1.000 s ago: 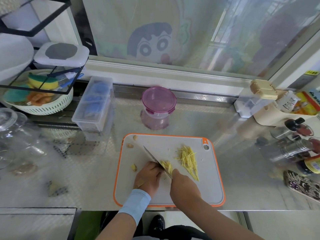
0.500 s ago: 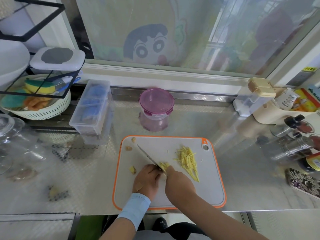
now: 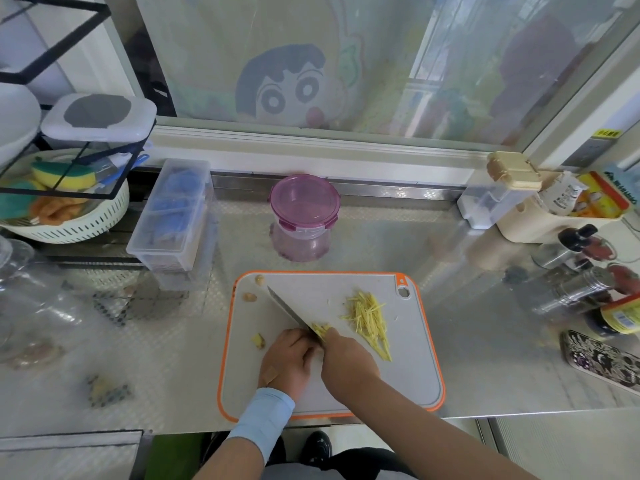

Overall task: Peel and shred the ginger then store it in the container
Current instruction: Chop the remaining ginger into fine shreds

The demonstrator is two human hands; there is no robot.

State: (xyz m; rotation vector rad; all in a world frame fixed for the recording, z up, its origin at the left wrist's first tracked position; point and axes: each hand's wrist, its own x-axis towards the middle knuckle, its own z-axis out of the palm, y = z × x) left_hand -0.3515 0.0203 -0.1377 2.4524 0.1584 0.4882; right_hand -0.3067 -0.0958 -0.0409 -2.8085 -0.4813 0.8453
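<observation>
A grey cutting board with an orange rim lies at the counter's front edge. On it my right hand grips a knife, blade pointing up-left. Just left of the blade, my left hand curls its fingers down on a ginger piece that it mostly hides. Fresh yellow slivers lie at the blade. A pile of shredded ginger rests to the right. Small ginger scraps and peel bits sit on the board's left side. The purple-lidded round container stands shut behind the board.
A clear box stands at the back left beside a white colander with sponges. Bottles and jars and a patterned phone crowd the right. A glass jar lies at the far left.
Both hands and the knife have crept slightly left along the ginger piece, with the blade still chopping beside the fingers. The shred pile has not moved.
</observation>
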